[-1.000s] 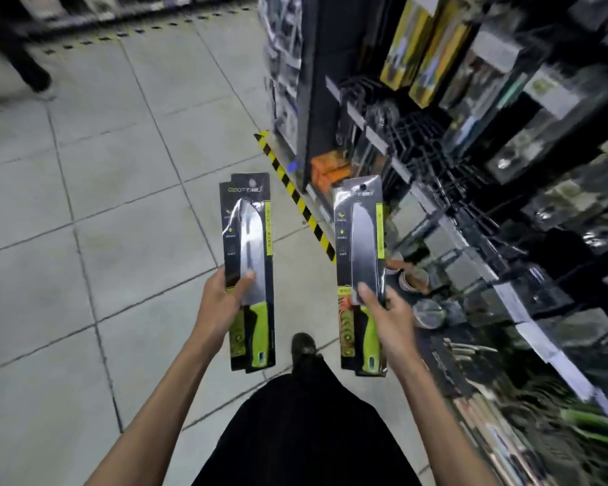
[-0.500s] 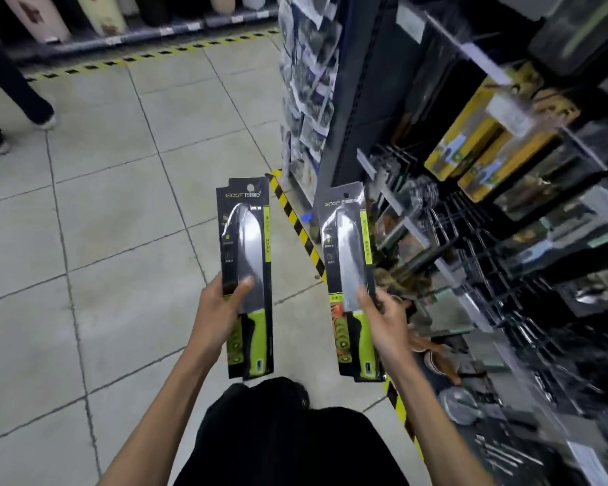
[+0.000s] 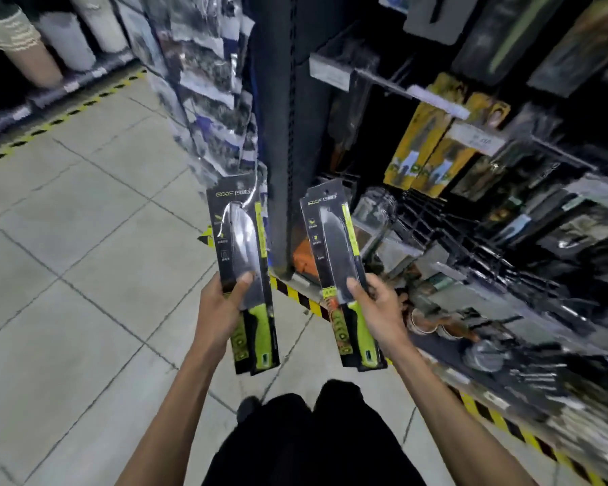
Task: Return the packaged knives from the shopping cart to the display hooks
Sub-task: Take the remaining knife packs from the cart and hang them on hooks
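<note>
**Two packaged knives held up in front of the display rack**

The left hand (image 3: 222, 306) is closed around a packaged knife (image 3: 243, 261), with the thumb pressed on the front of the clear blister near the base of the blade and the other fingers behind the card. The package stands almost upright, its hang hole at the top and the lime-green handle at the bottom, below the hand.

The right hand (image 3: 376, 310) grips a second packaged knife (image 3: 337, 261) in the same way: the thumb lies on the front over the lower blade, and the fingers wrap around the right edge of the card. This package leans a little to the left at its top. It has the same black card and green handle. The two packages are near each other but do not touch.

Both are held above the tiled floor (image 3: 85, 240), in front of a dark upright post (image 3: 278, 135) of the shelving. To the right is the display rack (image 3: 471, 240) with wire hooks; yellow packaged goods (image 3: 425, 142) hang on it, above and to the right of the right-hand package. The rack is blurred, so its smaller items cannot be told. A yellow-and-black hazard stripe (image 3: 302, 298) runs along the floor at the foot of the shelving.
</note>
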